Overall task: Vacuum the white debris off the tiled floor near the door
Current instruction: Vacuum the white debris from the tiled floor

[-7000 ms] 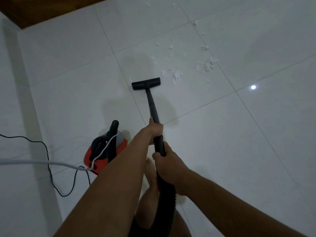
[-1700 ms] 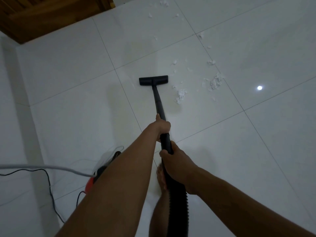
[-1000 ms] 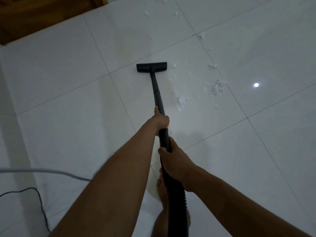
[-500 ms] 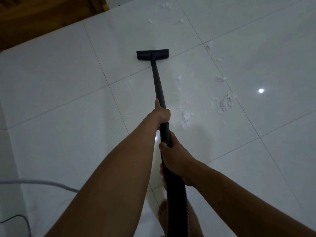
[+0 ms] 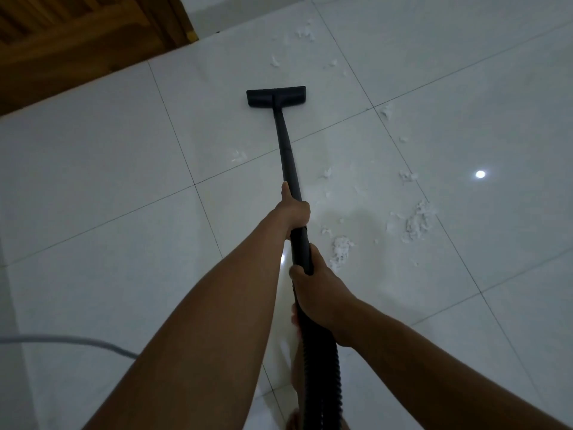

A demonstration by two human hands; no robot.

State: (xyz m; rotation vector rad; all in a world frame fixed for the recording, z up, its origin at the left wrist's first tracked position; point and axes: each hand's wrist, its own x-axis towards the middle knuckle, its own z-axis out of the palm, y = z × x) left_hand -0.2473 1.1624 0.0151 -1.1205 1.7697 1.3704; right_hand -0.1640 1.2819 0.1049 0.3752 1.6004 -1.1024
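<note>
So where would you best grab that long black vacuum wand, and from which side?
On its thicker near end, just ahead of the ribbed hose, coming from above. The wand slopes down and away to the floor head, so two hands stacked there, as the left hand and right hand grip now, can steer it.

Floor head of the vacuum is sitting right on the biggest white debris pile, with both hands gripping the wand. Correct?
No. The head view shows the floor head on bare tile; the biggest debris pile lies apart, right of the wand and nearer the person. The left hand and right hand do both grip the wand.
</note>
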